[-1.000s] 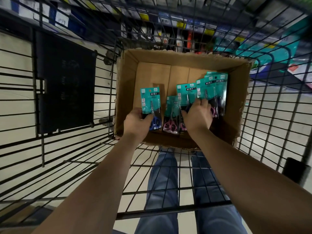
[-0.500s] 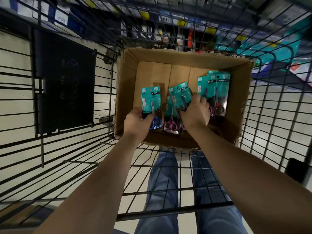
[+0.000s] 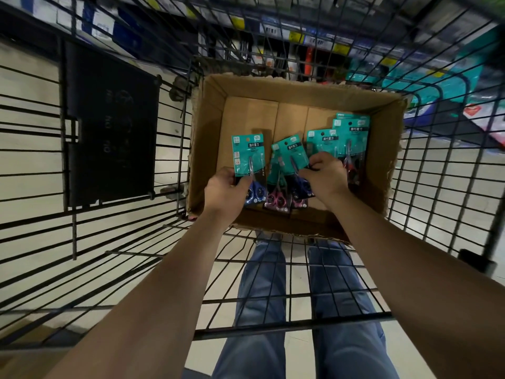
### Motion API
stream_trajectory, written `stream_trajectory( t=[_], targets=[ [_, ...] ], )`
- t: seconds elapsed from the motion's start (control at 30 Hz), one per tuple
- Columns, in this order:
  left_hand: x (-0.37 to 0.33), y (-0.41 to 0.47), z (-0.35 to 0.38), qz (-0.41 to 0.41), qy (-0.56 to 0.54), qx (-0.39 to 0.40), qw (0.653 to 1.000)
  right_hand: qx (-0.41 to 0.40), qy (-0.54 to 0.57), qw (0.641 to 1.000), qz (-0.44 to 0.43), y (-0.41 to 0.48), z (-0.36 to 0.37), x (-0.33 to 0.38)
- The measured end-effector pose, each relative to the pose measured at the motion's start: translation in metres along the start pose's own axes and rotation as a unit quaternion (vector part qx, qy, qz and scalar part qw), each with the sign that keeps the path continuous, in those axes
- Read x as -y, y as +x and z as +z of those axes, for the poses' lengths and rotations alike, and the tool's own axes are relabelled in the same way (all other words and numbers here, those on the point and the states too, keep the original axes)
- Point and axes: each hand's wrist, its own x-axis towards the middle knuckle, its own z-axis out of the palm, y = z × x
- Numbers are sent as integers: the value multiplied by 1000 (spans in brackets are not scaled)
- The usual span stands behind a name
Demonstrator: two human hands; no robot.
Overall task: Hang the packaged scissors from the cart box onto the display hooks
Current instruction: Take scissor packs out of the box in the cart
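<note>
An open cardboard box [image 3: 210, 132] sits in a wire cart and holds several teal-carded scissor packs. My left hand [image 3: 225, 194] grips a pack with blue-handled scissors [image 3: 248, 157] by its lower end, upright over the box's left side. My right hand [image 3: 323, 175] pinches a tilted pack with dark blue handles [image 3: 289, 154] near the box's middle. A pink-handled pack [image 3: 276, 198] lies under it. More packs [image 3: 351, 135] are stacked at the box's right side, partly hidden by my right hand.
The black wire cart [image 3: 273, 328] surrounds the box on all sides. A black panel [image 3: 109, 124] hangs on the cart's left wall. Blurred store shelves [image 3: 314, 36] show beyond the cart's far end. My legs in jeans [image 3: 273, 296] stand below the cart floor.
My right hand has lifted one pack off the middle stack and tilted it leftward. My left hand keeps hold of the blue-handled pack in about the same place.
</note>
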Motion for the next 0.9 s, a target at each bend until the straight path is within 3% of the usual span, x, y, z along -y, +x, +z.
stream_trajectory(
  t=[0.3, 0.5, 0.67, 0.9],
  targets=[
    [-34, -35, -30, 42, 1, 8, 999, 54, 171, 984, 16, -64, -50, 26],
    [-78, -91, -63, 116, 18, 26, 993, 37, 216, 976, -7, -135, -108, 65],
    [-122, -147, -75, 190, 15, 46, 981, -26, 236, 970, -47, -200, -169, 91],
    [-202, -228, -56, 335, 47, 109, 935, -127, 251, 954, -99, -279, -260, 76]
  ],
)
